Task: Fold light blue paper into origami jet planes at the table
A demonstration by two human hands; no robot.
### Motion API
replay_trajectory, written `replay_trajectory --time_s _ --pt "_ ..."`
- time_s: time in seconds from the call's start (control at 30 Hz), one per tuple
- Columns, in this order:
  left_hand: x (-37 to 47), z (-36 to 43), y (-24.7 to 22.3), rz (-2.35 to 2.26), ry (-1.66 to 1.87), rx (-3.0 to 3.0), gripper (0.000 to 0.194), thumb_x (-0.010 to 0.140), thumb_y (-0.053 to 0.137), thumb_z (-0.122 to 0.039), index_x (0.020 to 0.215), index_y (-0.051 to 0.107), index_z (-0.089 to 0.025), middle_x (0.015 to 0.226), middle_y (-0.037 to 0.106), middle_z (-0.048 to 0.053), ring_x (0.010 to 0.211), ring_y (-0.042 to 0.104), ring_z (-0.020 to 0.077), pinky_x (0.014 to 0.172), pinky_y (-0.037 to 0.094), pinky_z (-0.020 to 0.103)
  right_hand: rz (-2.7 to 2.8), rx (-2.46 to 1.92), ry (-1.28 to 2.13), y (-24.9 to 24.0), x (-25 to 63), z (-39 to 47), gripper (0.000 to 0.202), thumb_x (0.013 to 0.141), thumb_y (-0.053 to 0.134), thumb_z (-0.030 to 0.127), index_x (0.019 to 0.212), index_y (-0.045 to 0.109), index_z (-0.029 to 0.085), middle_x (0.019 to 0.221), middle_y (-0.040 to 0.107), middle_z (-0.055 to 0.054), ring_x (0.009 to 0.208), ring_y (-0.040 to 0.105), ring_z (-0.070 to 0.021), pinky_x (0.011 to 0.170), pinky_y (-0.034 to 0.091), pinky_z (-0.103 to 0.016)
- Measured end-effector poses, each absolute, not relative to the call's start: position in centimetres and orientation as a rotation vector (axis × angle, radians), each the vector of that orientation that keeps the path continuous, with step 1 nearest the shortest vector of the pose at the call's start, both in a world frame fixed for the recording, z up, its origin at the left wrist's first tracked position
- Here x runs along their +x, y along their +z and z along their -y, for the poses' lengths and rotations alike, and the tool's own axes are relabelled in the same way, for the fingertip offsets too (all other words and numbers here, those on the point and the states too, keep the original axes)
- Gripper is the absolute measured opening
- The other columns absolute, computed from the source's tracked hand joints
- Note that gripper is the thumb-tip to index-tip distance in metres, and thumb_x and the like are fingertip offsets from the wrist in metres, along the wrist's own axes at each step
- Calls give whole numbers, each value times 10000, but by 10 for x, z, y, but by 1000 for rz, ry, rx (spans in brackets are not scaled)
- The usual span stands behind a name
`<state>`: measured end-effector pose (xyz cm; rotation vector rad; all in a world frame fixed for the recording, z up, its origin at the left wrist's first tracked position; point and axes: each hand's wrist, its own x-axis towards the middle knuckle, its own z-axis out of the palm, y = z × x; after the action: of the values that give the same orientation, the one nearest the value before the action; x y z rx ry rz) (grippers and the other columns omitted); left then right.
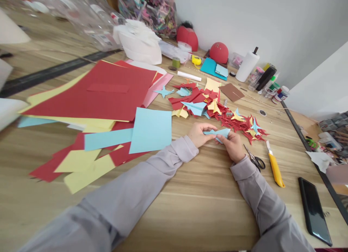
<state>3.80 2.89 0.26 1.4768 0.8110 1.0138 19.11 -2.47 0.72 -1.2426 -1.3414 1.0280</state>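
Observation:
Between my two hands is a piece of folded light-blue paper (224, 132), held just above the wooden table. My left hand (200, 134) pinches its left end between thumb and fingers. Closed on the right part is my right hand (234, 145), its thumb lying across the paper. Some fingertips are hidden behind the paper. Just beyond the hands lies a pile of folded paper pieces (231, 120) in red, yellow and light blue, some shaped like planes or stars. A blue paper star (164, 92) rests apart on the left.
Large red sheets (108, 89) and a blue square sheet (152, 130) lie left. Black scissors (256, 160), a yellow utility knife (275, 168) and a phone (315, 210) are on the right. A yellow tape measure (196, 60) and bottles (281, 94) stand along the wall.

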Motion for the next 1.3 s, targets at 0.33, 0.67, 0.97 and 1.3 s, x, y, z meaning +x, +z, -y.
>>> replay_trajectory --time_s 0.33,0.67,0.97,1.3 --pt "38 -30 5 -697 931 1159 357 462 806 -185 781 672 -98 515 637 -6 462 595 125 525 520 262 1286 -1172 1124 11 188 25 230 703 700 422 691 671 194 630 664 6 557 576 -137 567 478 -269" --pt "39 -31 5 -665 931 1068 399 427 830 -181 768 648 -81 508 648 13 449 598 130 516 516 268 1207 -1219 1085 5 191 24 368 782 588 507 624 664 184 576 650 -20 559 590 -152 503 425 -257" --pt "38 -28 7 -708 965 1122 392 461 815 -190 804 653 -92 521 638 -8 452 599 121 504 526 258 1221 -1244 1063 11 188 25 274 650 729 454 666 647 193 579 643 11 526 550 -135 537 449 -268" --pt "39 -30 7 -746 1046 1083 506 462 827 -295 887 656 -80 698 691 46 564 646 166 559 570 316 1140 -1146 1075 4 193 23 242 770 642 414 703 680 184 617 668 -3 480 539 -114 497 404 -248"
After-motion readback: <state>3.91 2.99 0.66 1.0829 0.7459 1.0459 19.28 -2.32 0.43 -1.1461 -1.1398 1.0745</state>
